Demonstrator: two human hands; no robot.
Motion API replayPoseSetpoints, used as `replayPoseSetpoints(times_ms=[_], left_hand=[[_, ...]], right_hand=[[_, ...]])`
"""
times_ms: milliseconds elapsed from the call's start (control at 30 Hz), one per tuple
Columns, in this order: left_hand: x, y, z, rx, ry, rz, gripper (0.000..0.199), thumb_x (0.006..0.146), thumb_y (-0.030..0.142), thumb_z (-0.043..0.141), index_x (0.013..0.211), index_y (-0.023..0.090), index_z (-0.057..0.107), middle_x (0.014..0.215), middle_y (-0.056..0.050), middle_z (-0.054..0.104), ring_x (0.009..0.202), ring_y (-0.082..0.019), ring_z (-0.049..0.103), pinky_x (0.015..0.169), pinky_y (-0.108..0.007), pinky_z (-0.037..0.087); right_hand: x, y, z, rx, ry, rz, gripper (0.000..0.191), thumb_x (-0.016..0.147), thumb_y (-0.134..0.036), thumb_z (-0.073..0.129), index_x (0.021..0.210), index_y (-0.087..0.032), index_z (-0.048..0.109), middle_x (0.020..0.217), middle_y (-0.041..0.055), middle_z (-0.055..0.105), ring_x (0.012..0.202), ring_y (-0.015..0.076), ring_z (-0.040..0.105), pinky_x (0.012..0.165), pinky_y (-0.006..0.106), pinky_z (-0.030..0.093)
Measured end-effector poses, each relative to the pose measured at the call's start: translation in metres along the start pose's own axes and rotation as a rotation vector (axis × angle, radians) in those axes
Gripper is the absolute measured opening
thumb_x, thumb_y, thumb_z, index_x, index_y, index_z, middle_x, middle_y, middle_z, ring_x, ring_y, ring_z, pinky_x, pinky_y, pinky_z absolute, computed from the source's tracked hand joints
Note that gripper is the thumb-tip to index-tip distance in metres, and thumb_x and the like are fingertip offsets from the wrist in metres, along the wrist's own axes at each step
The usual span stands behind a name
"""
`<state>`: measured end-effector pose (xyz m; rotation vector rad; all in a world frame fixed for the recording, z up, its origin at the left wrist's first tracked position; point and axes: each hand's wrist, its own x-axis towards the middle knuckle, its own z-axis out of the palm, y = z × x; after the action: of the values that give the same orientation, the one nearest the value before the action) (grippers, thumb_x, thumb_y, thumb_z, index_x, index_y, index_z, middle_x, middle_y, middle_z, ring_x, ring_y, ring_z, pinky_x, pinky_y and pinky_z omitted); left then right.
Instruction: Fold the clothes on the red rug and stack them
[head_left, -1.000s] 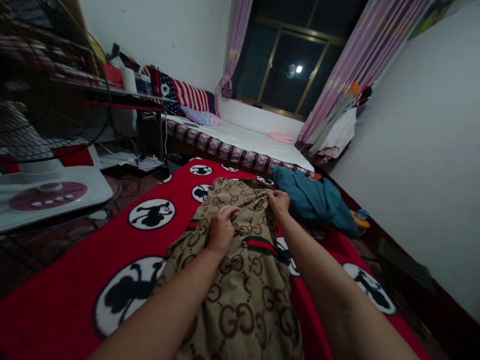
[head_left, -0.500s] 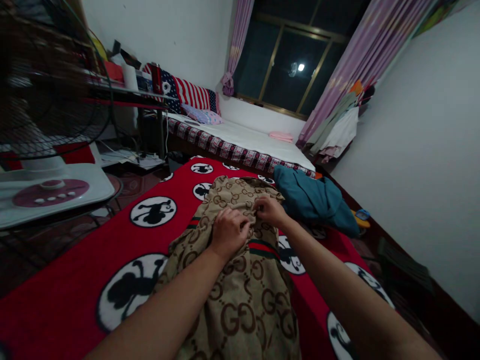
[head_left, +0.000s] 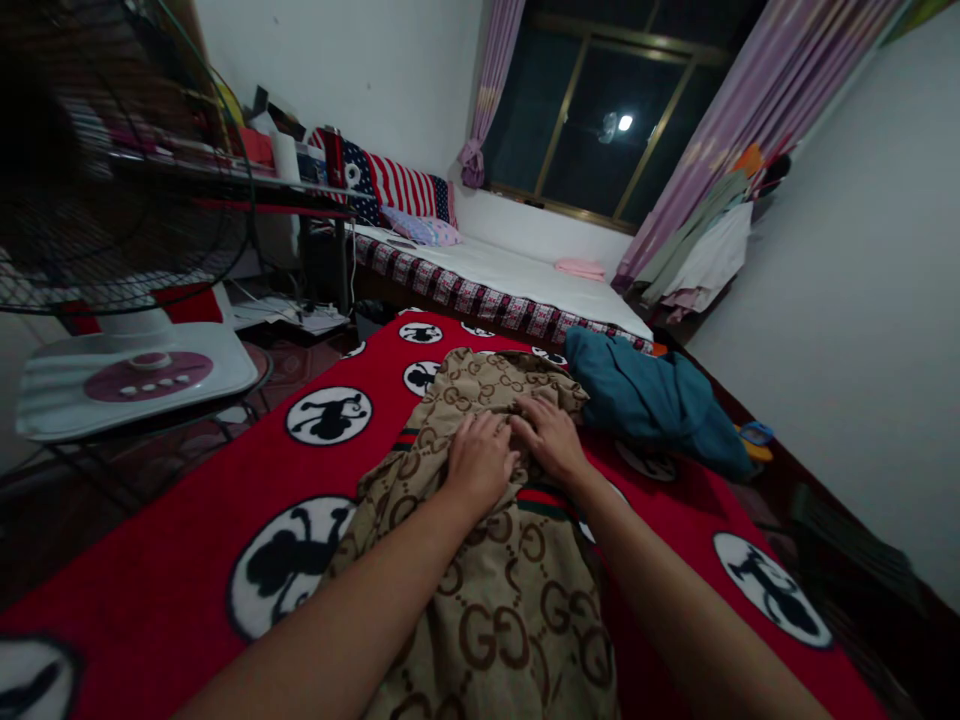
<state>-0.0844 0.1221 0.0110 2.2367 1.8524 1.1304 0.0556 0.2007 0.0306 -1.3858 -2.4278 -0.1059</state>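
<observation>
Creased tan garment (head_left: 491, 640), lower centre, bears brown double-G print and green-red bands (head_left: 546, 499). Left hand (head_left: 481, 462) and right hand (head_left: 551, 440) rest on it, fingers spread, gripping nothing.

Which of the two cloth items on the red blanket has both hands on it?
The tan cloth with brown lettering: the left hand and right hand rest on it. The plain teal bundle beside it has no hand on it.

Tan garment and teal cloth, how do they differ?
The tan garment shows brown lettering; the teal cloth looks plain. The tan garment is spread out; the teal cloth is bunched. The left hand and right hand touch the tan garment, not the teal cloth. Both fabrics lie on the red blanket.
</observation>
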Motion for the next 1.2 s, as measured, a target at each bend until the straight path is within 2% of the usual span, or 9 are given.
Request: replayPoseSetpoints(times_ms=[100, 200, 467, 667, 800, 867, 933, 1067, 1200], left_hand=[[-0.001, -0.005, 0.008, 0.027, -0.079, -0.034, 0.048, 0.081, 0.044, 0.063, 0.121, 0.018, 0.060, 0.138, -0.014, 0.052, 0.133, -0.032, 0.039, 0.112, -0.051, 0.024], [-0.002, -0.010, 0.012, 0.034, -0.105, -0.027, 0.054, 0.083, 0.050, 0.059, 0.127, 0.019, 0.056, 0.141, -0.013, 0.049, 0.135, -0.032, 0.038, 0.113, -0.050, 0.025], [0.000, -0.011, 0.005, -0.001, -0.143, -0.013, 0.057, 0.089, 0.047, 0.051, 0.137, 0.017, 0.047, 0.143, -0.013, 0.047, 0.136, -0.031, 0.036, 0.113, -0.050, 0.025], [-0.011, -0.012, -0.013, -0.009, -0.254, 0.070, 0.067, 0.085, 0.044, 0.059, 0.143, 0.017, 0.038, 0.155, -0.016, 0.023, 0.145, -0.033, 0.010, 0.115, -0.049, 0.016], [-0.036, -0.022, -0.045, -0.139, -0.362, 0.148, 0.064, 0.083, 0.032, 0.064, 0.142, 0.023, 0.042, 0.156, -0.013, 0.021, 0.146, -0.030, 0.009, 0.115, -0.047, 0.019], [-0.054, -0.025, -0.070, -0.238, -0.444, 0.175, 0.062, 0.082, 0.028, 0.064, 0.141, 0.025, 0.043, 0.157, -0.012, 0.020, 0.145, -0.029, 0.012, 0.114, -0.045, 0.021], [-0.073, -0.024, -0.098, -0.353, -0.521, 0.212, 0.055, 0.084, 0.027, 0.062, 0.137, 0.027, 0.048, 0.156, -0.010, 0.024, 0.144, -0.026, 0.021, 0.114, -0.042, 0.023], [-0.106, -0.003, -0.154, -0.597, -0.719, 0.304, 0.037, 0.086, 0.034, 0.061, 0.123, 0.026, 0.062, 0.138, -0.009, 0.051, 0.129, -0.025, 0.045, 0.109, -0.039, 0.032], [-0.131, 0.027, -0.188, -0.725, -0.933, 0.356, 0.039, 0.085, 0.038, 0.061, 0.122, 0.025, 0.063, 0.130, -0.008, 0.057, 0.119, -0.024, 0.053, 0.104, -0.034, 0.039]], right_hand=[[-0.008, 0.002, 0.025, -0.049, -0.170, 0.031, 0.050, 0.098, -0.043, 0.026, 0.146, -0.031, 0.032, 0.156, 0.0016, 0.026, 0.141, 0.0248, 0.026, 0.111, 0.054, 0.023], [-0.011, 0.005, 0.035, -0.092, -0.210, 0.024, 0.051, 0.099, -0.041, 0.024, 0.149, -0.031, 0.025, 0.159, 0.0022, 0.016, 0.144, 0.0250, 0.019, 0.111, 0.057, 0.020], [-0.024, 0.002, 0.022, -0.060, -0.285, 0.051, 0.054, 0.098, -0.036, 0.028, 0.151, -0.026, 0.021, 0.158, 0.0050, 0.014, 0.145, 0.0251, 0.015, 0.112, 0.054, 0.022], [-0.074, 0.013, -0.001, 0.146, -0.321, -0.057, 0.056, 0.095, -0.038, 0.039, 0.147, -0.020, 0.032, 0.156, 0.0090, 0.024, 0.144, 0.0240, 0.017, 0.115, 0.045, 0.024], [-0.125, 0.017, -0.023, 0.377, -0.227, -0.057, 0.049, 0.093, -0.040, 0.040, 0.138, -0.020, 0.048, 0.145, 0.0097, 0.046, 0.136, 0.0231, 0.039, 0.112, 0.043, 0.031], [-0.151, 0.015, -0.035, 0.447, -0.115, -0.066, 0.045, 0.092, -0.038, 0.043, 0.132, -0.021, 0.053, 0.136, 0.0099, 0.055, 0.128, 0.0228, 0.048, 0.108, 0.042, 0.037], [-0.174, 0.009, -0.049, 0.456, -0.029, -0.127, 0.040, 0.090, -0.033, 0.046, 0.128, -0.025, 0.055, 0.134, 0.0088, 0.056, 0.126, 0.0224, 0.050, 0.107, 0.042, 0.039], [-0.205, -0.010, -0.067, 0.450, -0.009, -0.340, 0.042, 0.089, -0.016, 0.043, 0.127, -0.030, 0.054, 0.136, 0.0067, 0.053, 0.127, 0.0206, 0.048, 0.105, 0.044, 0.042], [-0.214, -0.025, -0.066, 0.441, -0.052, -0.471, 0.056, 0.083, -0.002, 0.038, 0.133, -0.025, 0.047, 0.140, 0.0088, 0.048, 0.130, 0.0194, 0.044, 0.103, 0.043, 0.043]])
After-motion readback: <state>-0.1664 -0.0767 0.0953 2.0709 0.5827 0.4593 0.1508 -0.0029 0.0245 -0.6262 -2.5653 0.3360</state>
